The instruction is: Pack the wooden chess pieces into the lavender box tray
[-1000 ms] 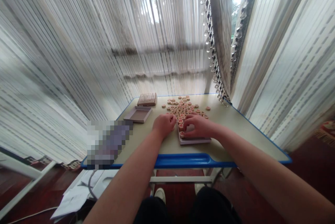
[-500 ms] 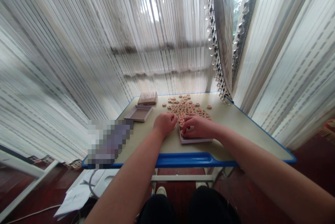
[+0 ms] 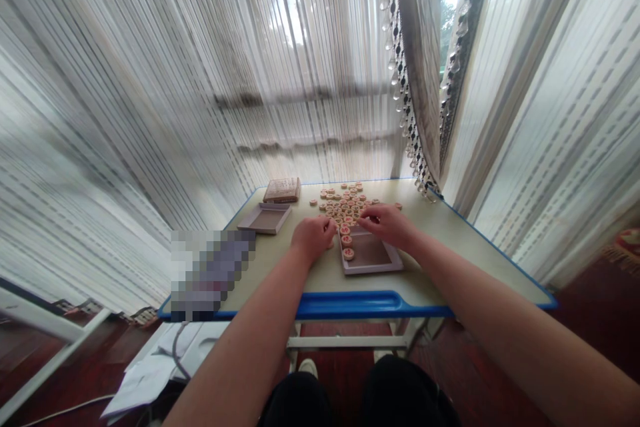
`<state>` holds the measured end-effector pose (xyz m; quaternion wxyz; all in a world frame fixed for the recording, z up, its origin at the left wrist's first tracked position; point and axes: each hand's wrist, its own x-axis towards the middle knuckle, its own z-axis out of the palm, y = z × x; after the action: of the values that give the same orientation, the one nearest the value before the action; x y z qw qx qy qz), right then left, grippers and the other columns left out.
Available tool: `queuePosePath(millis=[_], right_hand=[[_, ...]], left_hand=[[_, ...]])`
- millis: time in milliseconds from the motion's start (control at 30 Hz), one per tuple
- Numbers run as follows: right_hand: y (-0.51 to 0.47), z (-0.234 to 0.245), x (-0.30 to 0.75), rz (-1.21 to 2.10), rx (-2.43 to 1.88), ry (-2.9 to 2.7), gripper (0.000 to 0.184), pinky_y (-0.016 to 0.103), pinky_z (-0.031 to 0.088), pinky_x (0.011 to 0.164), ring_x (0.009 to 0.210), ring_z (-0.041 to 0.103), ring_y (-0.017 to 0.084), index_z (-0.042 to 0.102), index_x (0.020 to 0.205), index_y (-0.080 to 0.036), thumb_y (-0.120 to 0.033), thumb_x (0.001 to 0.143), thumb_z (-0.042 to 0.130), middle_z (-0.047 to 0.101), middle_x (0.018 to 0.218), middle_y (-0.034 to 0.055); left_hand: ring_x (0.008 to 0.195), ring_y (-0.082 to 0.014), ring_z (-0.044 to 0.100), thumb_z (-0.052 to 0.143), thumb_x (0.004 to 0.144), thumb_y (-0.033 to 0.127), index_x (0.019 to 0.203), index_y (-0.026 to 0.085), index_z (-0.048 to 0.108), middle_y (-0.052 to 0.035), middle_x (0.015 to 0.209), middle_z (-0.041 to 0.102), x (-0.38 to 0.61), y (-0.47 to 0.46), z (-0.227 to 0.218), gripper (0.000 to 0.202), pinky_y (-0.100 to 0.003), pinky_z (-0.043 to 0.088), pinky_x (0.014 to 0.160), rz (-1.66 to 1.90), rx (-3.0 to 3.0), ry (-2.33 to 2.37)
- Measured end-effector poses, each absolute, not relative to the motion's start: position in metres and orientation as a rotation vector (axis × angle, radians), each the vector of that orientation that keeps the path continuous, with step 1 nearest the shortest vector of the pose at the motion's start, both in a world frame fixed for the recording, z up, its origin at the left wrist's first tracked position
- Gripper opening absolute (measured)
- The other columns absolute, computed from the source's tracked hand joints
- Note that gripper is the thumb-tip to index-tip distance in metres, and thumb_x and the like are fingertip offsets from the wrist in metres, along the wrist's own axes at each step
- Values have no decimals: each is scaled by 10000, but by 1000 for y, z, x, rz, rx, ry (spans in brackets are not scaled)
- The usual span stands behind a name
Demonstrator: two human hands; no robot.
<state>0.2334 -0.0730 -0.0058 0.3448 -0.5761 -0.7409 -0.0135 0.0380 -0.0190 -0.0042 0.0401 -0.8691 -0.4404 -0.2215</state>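
My left hand point(image 3: 314, 237) is just left of the near box point(image 3: 373, 269), its fingers curled in, though I cannot tell whether they clasp anything. My right hand point(image 3: 389, 224) is above the box's far right side, fingers bent toward the near edge of the heap of round pieces point(image 3: 345, 206) on the tabletop point(image 3: 480, 274), and whether they pinch one I can't tell. Three red-marked pieces point(image 3: 347, 240) line the box's left side.
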Motion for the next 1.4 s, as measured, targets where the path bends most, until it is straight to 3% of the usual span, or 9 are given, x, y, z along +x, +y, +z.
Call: queuePosePath(millis=[133, 267, 600, 700, 800, 967, 1167, 1300, 1400], right_hand=[[-64, -12, 246, -99, -1645, -1843, 245, 280, 385, 705, 737, 532, 168, 697, 820, -188, -375, 769, 546, 590, 720, 38], [-63, -16, 245, -52, -1665, -1978, 180, 322, 385, 801, 858, 527, 200, 716, 774, -204, -316, 748, 578, 612, 841, 65], [-65, -12, 243, 4, -1644, -1992, 168, 324, 386, 850, 901, 531, 202, 728, 786, -214, -310, 745, 597, 639, 880, 55], [-61, -10, 253, -73, -1787, -1879, 260, 319, 372, 889, 945, 546, 205, 709, 916, -206, -312, 809, 497, 645, 967, 73], [-57, -11, 267, -94, -2102, -1728, 314, 338, 354, 919, 1014, 543, 238, 674, 1030, -180, -263, 798, 479, 631, 1066, 116], [-58, -11, 277, 58, -2283, -1603, 318, 286, 435, 772, 911, 610, 235, 685, 1000, -154, -229, 751, 502, 680, 978, 110], [-58, -11, 271, 132, -2198, -1617, 293, 223, 443, 714, 846, 630, 173, 681, 1001, -178, -234, 746, 547, 700, 933, 52], [-59, -10, 268, 128, -2148, -1641, 257, 237, 450, 723, 842, 629, 178, 696, 957, -172, -218, 740, 567, 698, 929, 58], [-60, -9, 267, 116, -2110, -1661, 263, 247, 446, 776, 876, 620, 177, 695, 973, -176, -232, 753, 562, 687, 962, 66]], left_hand=[[650, -152, 555, 364, 856, 326, 677, 174, 663, -74, 739, 679, 37, -20, -3, 380, -261, 312, 597, -692, -2678, -1350], [632, -152, 549, 360, 855, 330, 678, 171, 662, -74, 704, 675, 34, -18, -3, 384, -263, 301, 586, -706, -2644, -1387], [658, -168, 568, 334, 863, 364, 688, 179, 661, -84, 724, 677, 32, -15, -6, 415, -270, 340, 592, -730, -2609, -1469], [772, -191, 576, 363, 850, 325, 742, 177, 665, -84, 786, 672, 31, -10, -10, 354, -283, 402, 685, -805, -2617, -1413], [944, -204, 544, 450, 784, 225, 913, 159, 655, -80, 940, 652, 32, -3, -14, 250, -306, 409, 862, -954, -2643, -1290], [1053, -209, 521, 480, 742, 168, 1104, 130, 586, -96, 1111, 609, 36, 0, -18, 379, -333, 391, 961, -995, -2802, -1285], [1018, -192, 553, 481, 721, 132, 992, 148, 636, -76, 1060, 635, 36, -1, -18, 312, -298, 416, 946, -955, -2882, -1213], [973, -159, 581, 432, 731, 82, 835, 171, 684, -43, 1014, 662, 35, 1, -18, 287, -256, 427, 930, -925, -2899, -1221], [963, -150, 588, 438, 719, 66, 845, 178, 691, -30, 988, 676, 35, 2, -19, 303, -248, 427, 930, -885, -2897, -1246]])
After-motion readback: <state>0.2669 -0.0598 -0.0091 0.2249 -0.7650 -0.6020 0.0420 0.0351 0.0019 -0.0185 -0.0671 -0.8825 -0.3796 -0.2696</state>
